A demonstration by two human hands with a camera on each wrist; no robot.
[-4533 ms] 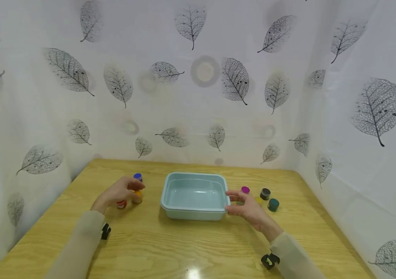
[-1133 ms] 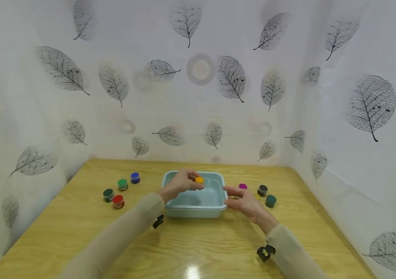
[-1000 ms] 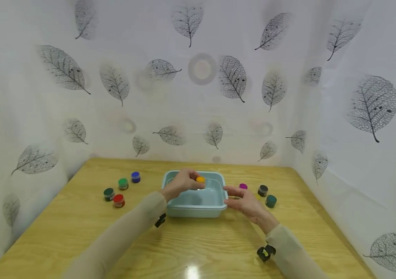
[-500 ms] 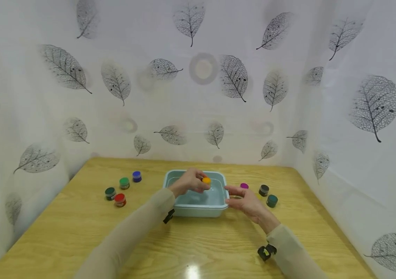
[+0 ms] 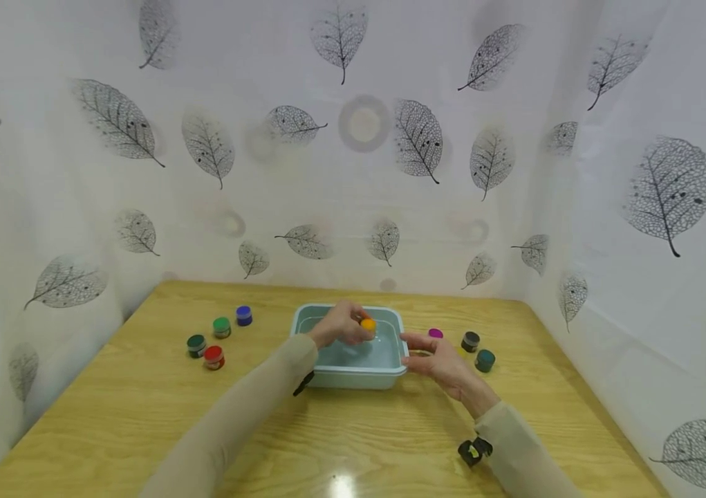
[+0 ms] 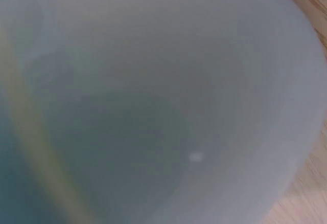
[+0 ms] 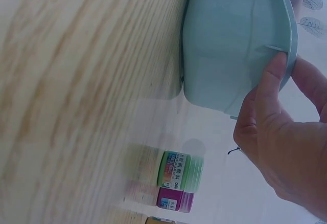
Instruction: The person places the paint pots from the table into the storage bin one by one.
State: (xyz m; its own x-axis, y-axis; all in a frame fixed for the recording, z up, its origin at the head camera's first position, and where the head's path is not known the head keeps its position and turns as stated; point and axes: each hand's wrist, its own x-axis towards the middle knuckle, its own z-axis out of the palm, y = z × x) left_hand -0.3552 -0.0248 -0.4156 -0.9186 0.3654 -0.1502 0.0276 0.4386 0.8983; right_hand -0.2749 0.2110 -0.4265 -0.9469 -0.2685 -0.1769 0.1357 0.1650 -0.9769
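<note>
Four jars stand on the table (image 5: 328,436) left of the tub (image 5: 353,380): a blue jar (image 5: 243,316), a green jar (image 5: 222,327), a dark green jar (image 5: 197,346), a red jar (image 5: 214,357). From my seat I see the left hand (image 5: 344,324) pinch the orange jar (image 5: 368,324) within the tub; I can't tell whether it touches the bottom. The right hand (image 5: 444,366) grips the tub's right rim. Near that hand are a magenta jar (image 5: 435,333), a black jar (image 5: 470,341), a teal jar (image 5: 485,360) and a part-hidden yellow jar (image 5: 461,353). The yellowish wood shows glare (image 5: 343,487) near its front edge. A white curtain (image 5: 340,187) printed with dark leaves closes the back and both sides. My left wrist view is blurred.
</note>
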